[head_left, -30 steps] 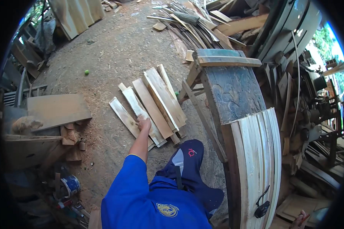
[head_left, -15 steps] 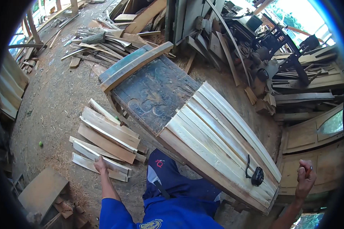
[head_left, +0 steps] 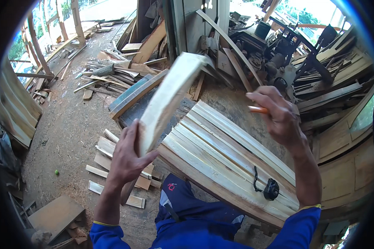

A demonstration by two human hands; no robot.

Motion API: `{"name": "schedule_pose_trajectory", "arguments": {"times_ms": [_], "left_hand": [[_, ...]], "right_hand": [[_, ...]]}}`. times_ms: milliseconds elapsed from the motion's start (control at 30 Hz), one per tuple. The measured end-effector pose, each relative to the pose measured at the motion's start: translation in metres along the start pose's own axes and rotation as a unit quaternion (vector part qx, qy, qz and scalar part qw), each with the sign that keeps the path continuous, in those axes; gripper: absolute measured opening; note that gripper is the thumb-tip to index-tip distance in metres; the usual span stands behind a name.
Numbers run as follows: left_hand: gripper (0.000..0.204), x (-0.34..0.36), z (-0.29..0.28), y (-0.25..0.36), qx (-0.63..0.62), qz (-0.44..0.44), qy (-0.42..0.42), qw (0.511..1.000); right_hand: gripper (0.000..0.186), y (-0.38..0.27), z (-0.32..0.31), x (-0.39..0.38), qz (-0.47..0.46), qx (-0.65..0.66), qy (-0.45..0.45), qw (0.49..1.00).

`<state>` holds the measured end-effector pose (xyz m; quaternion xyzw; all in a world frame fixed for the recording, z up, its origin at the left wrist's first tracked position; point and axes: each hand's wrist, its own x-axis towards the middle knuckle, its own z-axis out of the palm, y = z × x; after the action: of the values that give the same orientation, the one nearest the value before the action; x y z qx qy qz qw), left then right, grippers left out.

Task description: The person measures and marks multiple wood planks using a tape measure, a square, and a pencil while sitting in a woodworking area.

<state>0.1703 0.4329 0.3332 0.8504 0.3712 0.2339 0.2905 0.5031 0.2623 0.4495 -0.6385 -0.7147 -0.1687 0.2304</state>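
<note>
My left hand [head_left: 126, 162] grips a pale wooden plank [head_left: 167, 97], raised and tilted above the workbench, its far end pointing up and away. In my right hand [head_left: 280, 120], held up over the bench's right side, is an orange pencil [head_left: 258, 109] pinched between the fingers. Below both hands, several light wooden boards [head_left: 226, 147] lie side by side lengthwise on the bench. A black tape measure [head_left: 271, 189] with a wrist strap rests on those boards near the close end. Part of the bench's dark carved panel [head_left: 139, 106] shows behind the raised plank.
More cut planks [head_left: 96, 171] lie on the ground left of the bench. A wooden beam [head_left: 141, 93] crosses the bench's far end. Scrap wood [head_left: 112, 72] is heaped beyond it. Machinery and timber [head_left: 278, 62] crowd the far right, with a panelled door [head_left: 345, 178] at the near right.
My left hand has lifted a plank from the ground pile up over the bench. My right hand, with the pencil, has moved inward and up from the right edge.
</note>
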Motion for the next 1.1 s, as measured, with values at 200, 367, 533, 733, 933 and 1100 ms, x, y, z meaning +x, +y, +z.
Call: {"name": "schedule_pose_trajectory", "arguments": {"times_ms": [200, 367, 533, 733, 933, 1100], "left_hand": [[0.096, 0.039, 0.042, 0.048, 0.123, 0.074, -0.088, 0.986], [0.089, 0.043, 0.054, 0.064, 0.179, 0.066, -0.107, 0.976], [0.09, 0.05, 0.055, 0.069, 0.215, 0.069, -0.138, 0.964], [0.099, 0.025, 0.038, 0.063, 0.198, 0.072, -0.164, 0.964], [0.113, -0.007, 0.015, 0.043, 0.091, -0.037, -0.216, 0.971], [0.111, -0.001, 0.021, 0.023, 0.039, -0.055, -0.188, 0.98]], "right_hand": [[0.06, 0.02, 0.061, 0.043, -0.126, -0.014, -0.152, 0.98], [0.074, 0.043, 0.109, 0.06, -0.14, -0.021, -0.315, 0.939], [0.073, 0.068, 0.134, 0.073, -0.106, 0.011, -0.396, 0.912], [0.076, 0.092, 0.147, 0.075, -0.124, 0.114, -0.403, 0.899], [0.08, 0.098, 0.158, 0.081, -0.112, 0.126, -0.43, 0.887], [0.083, 0.102, 0.169, 0.089, -0.113, 0.129, -0.436, 0.883]]}}
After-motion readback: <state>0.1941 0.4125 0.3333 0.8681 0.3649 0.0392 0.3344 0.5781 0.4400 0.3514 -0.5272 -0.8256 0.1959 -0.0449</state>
